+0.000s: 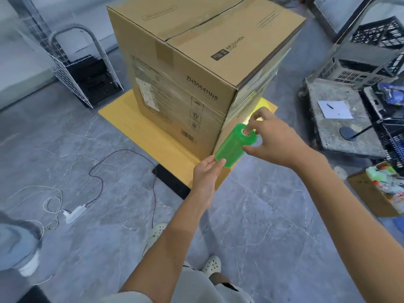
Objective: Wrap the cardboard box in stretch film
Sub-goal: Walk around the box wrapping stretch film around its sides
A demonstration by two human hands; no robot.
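Observation:
A tall cardboard box (pixel 192 68) stands on a flat yellow cardboard sheet (pixel 131 119) on the grey floor. Clear film bands cover the middle of its two visible sides. A green roll of stretch film (pixel 231 147) is held tilted at the box's near corner. My right hand (pixel 273 138) grips the roll's upper end, with fingers pushed into the core. My left hand (pixel 207 171) holds the roll's lower end with its fingers curled around it. Film runs from the roll to the right side of the box.
A white wire rack with a black crate (pixel 87 68) stands at the left. Cables and a power strip (pixel 74 212) lie on the floor near my feet. Crates (pixel 371 53), a grey board (pixel 341 119) and a small open box (pixel 380 189) crowd the right.

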